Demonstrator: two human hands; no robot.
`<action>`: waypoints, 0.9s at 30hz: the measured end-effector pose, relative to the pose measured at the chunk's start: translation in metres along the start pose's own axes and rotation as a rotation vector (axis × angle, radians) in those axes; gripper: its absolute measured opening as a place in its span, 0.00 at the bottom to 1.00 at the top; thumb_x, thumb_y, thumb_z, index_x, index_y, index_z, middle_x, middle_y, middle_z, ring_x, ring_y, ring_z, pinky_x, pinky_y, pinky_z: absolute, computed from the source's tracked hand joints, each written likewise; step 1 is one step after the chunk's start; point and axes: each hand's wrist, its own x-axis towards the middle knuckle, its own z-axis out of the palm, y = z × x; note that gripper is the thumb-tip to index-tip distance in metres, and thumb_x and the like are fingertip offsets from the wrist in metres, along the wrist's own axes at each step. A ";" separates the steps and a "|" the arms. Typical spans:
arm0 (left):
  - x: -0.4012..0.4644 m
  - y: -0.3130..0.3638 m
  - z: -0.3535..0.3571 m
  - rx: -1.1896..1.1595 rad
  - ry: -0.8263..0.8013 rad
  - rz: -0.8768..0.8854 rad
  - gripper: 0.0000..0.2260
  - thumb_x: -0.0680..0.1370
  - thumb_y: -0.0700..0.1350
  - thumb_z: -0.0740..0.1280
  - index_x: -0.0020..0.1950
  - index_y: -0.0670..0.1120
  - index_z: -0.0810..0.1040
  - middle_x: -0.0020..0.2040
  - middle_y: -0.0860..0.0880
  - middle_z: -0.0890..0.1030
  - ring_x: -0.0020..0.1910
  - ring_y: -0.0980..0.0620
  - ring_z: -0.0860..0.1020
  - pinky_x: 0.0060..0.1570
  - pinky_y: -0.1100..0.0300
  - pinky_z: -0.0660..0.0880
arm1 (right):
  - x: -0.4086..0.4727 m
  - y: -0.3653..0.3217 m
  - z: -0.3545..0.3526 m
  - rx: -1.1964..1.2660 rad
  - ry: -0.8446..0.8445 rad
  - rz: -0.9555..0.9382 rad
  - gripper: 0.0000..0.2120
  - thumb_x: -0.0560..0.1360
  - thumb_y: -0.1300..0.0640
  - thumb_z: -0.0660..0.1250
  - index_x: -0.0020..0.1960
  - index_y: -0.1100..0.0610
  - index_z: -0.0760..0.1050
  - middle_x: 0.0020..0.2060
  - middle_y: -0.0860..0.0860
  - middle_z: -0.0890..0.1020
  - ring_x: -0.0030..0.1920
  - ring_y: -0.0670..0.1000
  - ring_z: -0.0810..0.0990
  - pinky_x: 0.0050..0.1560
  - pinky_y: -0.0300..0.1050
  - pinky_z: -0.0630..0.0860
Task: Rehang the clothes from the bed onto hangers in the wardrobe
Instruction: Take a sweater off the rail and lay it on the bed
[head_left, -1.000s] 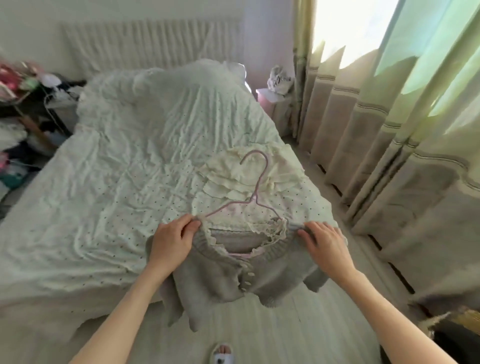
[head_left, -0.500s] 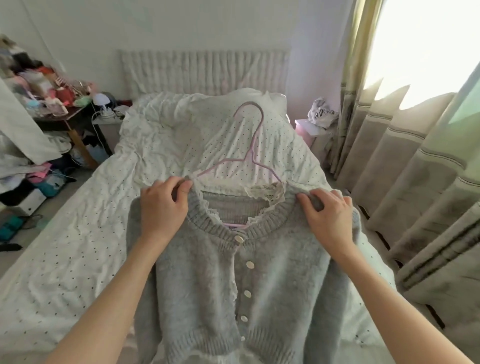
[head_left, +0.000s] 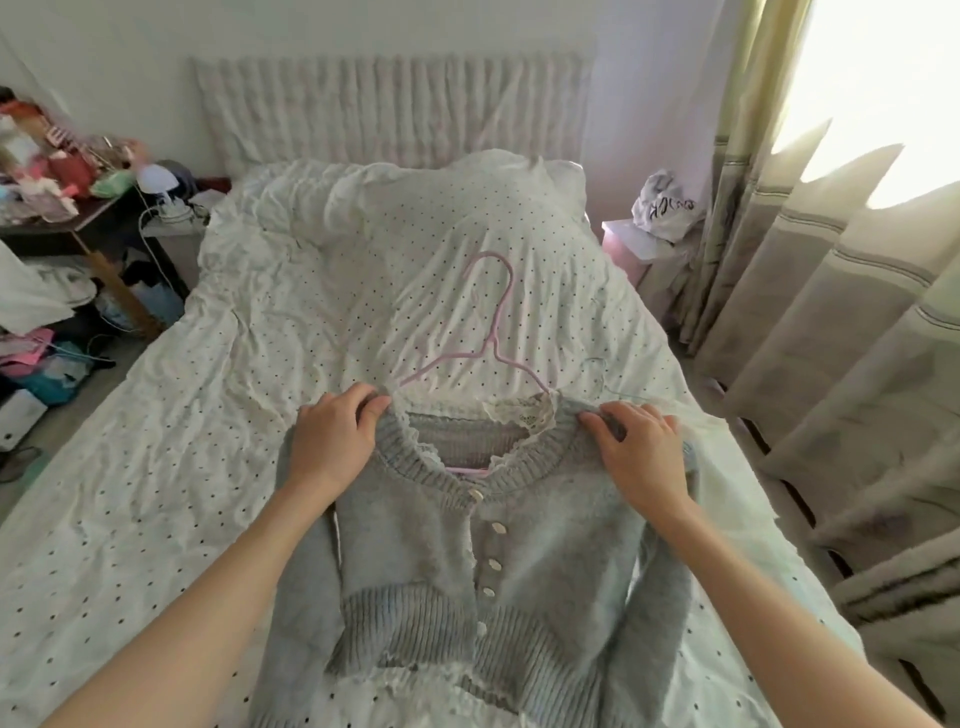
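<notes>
Fingers of both hands curl over the shoulders of the grey cardigan: the left hand pinches the left shoulder, the right hand the right. Since a second ago the cardigan has been lifted off the bed and now hangs full-length, buttoned, on the pink hanger, apparently ready for the wardrobe.

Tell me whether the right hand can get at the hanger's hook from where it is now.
Probably yes. The pink hanger's hook sticks out bare above the cardigan, nothing covering it, but the right hand must first release the shoulder it grips.
</notes>
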 end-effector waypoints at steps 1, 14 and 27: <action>0.017 -0.004 0.015 0.018 -0.016 -0.013 0.13 0.80 0.52 0.57 0.52 0.46 0.77 0.42 0.46 0.79 0.45 0.42 0.75 0.49 0.50 0.72 | 0.014 0.010 0.013 0.000 -0.023 0.008 0.10 0.74 0.52 0.68 0.40 0.59 0.79 0.32 0.49 0.78 0.39 0.54 0.74 0.46 0.44 0.59; 0.189 -0.065 0.201 0.129 -0.263 -0.159 0.13 0.81 0.52 0.55 0.53 0.48 0.76 0.51 0.50 0.72 0.47 0.44 0.75 0.49 0.49 0.72 | 0.145 0.123 0.191 -0.068 -0.299 0.115 0.11 0.78 0.50 0.61 0.48 0.56 0.78 0.34 0.47 0.74 0.44 0.54 0.75 0.44 0.44 0.54; 0.275 -0.152 0.349 0.333 -0.445 -0.215 0.13 0.81 0.50 0.55 0.54 0.45 0.76 0.52 0.45 0.76 0.54 0.44 0.73 0.51 0.51 0.66 | 0.191 0.192 0.363 -0.174 -0.544 0.252 0.12 0.80 0.52 0.56 0.54 0.56 0.75 0.46 0.53 0.82 0.52 0.55 0.75 0.52 0.47 0.58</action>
